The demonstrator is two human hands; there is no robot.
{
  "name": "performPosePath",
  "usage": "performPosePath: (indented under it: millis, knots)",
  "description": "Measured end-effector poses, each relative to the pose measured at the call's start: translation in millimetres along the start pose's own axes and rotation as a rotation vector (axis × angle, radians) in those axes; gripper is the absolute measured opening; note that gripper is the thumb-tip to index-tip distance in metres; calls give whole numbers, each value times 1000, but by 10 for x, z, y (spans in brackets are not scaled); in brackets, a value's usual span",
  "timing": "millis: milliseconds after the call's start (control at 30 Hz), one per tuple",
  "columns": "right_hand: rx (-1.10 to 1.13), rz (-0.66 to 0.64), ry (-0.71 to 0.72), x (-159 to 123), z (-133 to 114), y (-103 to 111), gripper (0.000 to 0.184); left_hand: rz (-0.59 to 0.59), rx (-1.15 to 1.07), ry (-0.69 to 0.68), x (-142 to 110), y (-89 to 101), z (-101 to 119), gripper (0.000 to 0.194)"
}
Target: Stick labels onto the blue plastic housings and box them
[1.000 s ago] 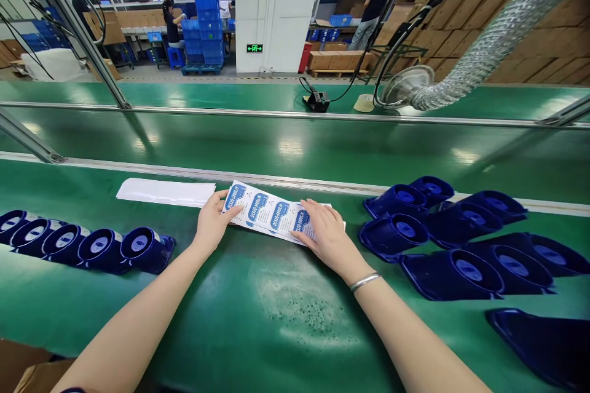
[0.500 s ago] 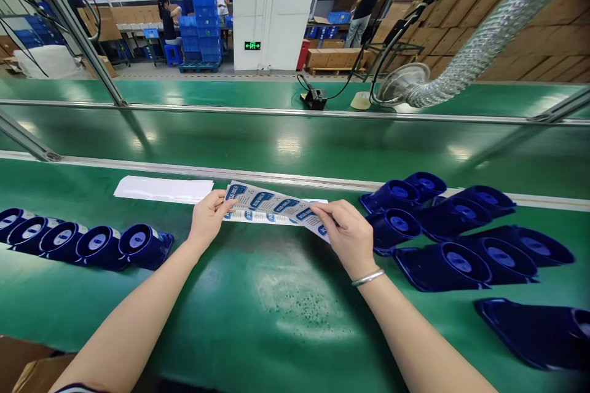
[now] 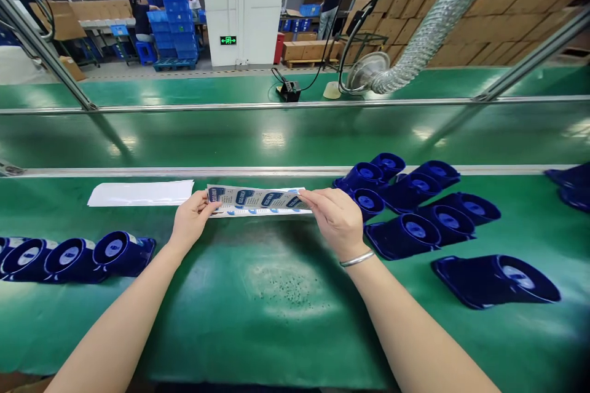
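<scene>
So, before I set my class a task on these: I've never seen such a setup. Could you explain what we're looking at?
There is no machine doing the handling here, only a person's two bare hands. The view comes from a camera worn on that person's head, facing forward and down, so the arms reach in from the bottom.

The left hand and right hand grip opposite ends of a blue-and-white label sheet. Another printed sheet shows just beneath it.

On the green worktop, a row of dark blue cylindrical housings stands at the left, with a white sheet behind. More dark blue housings are grouped at the right.
</scene>
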State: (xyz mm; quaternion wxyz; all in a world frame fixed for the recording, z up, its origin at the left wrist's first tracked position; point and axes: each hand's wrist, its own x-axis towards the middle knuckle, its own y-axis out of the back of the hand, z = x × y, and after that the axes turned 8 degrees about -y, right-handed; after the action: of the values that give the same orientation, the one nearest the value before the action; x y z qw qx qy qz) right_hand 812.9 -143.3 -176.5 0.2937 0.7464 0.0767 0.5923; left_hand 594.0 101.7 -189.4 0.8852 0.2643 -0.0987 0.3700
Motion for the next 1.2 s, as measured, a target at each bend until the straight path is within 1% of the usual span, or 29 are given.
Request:
performPosePath:
  millis: [100,167,233,333,367,433,500,567,633,700,800,933,1033,1133,1200]
  knots:
    - [-22,-17,27,26,24,20,15,24,-5,57,25,49,-25,33]
    - [-30,-1,6,41,51,45,14,32,-22,109,45,78,-45,36]
    - [-30,51,-91,56,86,83,15,58,-40,164,69,89,-70,39]
    - [-8,180,-341,73,134,138,23,103,-63,237,116,62,-116,45]
    - [9,220,-408,75,145,149,25,96,-66,255,133,46,-130,47]
    - [38,269,-484,77,153,153,27,50,-42,271,168,16,-150,49]
    - [67,257,-502,77,148,141,27,-5,36,250,204,-1,-158,47]
    - [96,231,-505,77,138,125,27,-43,165,194,235,2,-153,41]
    - [133,212,-525,81,131,113,28,-85,301,133,249,23,-136,34]
    - [169,192,-565,87,130,107,31,-149,404,88,229,58,-109,33]
    - [216,158,-611,87,135,98,36,-256,501,45,119,131,-52,33]
    - [237,145,-610,69,128,75,35,-356,590,-8,-84,195,7,32]
    - [244,138,-595,63,97,67,36,-351,668,-27,-129,167,-11,33]
    - [275,123,-606,72,59,69,36,-274,756,-28,-58,109,-78,36]
    - [298,120,-622,79,44,69,36,-218,792,-26,3,81,-127,41]
